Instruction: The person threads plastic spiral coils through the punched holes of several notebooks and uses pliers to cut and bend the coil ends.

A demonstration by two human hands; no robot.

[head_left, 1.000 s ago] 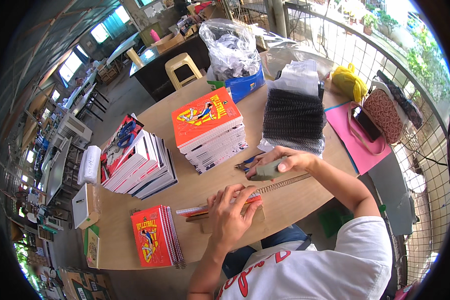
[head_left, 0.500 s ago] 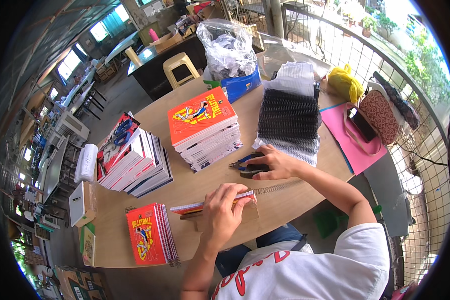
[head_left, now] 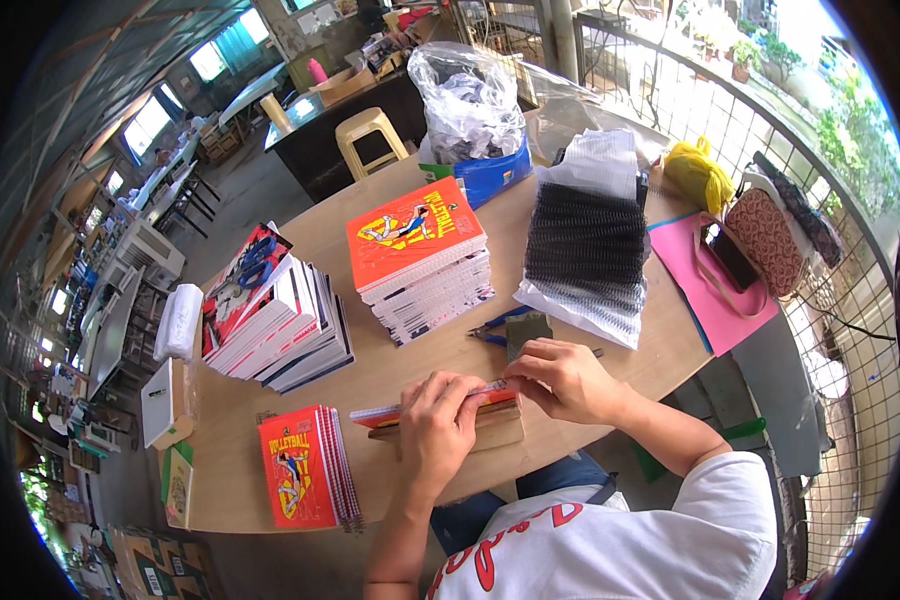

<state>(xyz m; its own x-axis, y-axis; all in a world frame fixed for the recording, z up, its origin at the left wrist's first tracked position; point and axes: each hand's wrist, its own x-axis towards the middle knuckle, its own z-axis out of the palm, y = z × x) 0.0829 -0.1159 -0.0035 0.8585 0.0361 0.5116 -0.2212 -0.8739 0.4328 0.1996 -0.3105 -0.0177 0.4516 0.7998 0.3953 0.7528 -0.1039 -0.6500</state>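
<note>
Near the table's front edge, my left hand [head_left: 438, 415] is closed round a red-covered notebook [head_left: 375, 415], its edge turned up, with a wooden piece [head_left: 500, 432] beneath it. My right hand [head_left: 560, 380] pinches at the notebook's right end, on the spiral wire coil; the fingers hide most of the coil. Just beyond the right hand lie blue-handled pliers [head_left: 492, 326] and a small dark block [head_left: 527, 330]. To the left sits a short stack of red spiral notebooks [head_left: 298, 468]. A tall stack of red-topped notebooks [head_left: 418, 235] stands beyond my hands.
Dark wire coils [head_left: 585, 240] lie on white sheets at the right. Leaning notebooks [head_left: 280, 330] with scissors [head_left: 257, 265] on top are at the left. Around the table's far side are a plastic bag [head_left: 468, 100], a pink folder [head_left: 705, 290], a phone [head_left: 730, 257] and a patterned pouch [head_left: 765, 240].
My right hand has left the dark block by the pliers and come toward me to the notebook's right end. The left hand keeps its hold. The whole view has shifted slightly.
</note>
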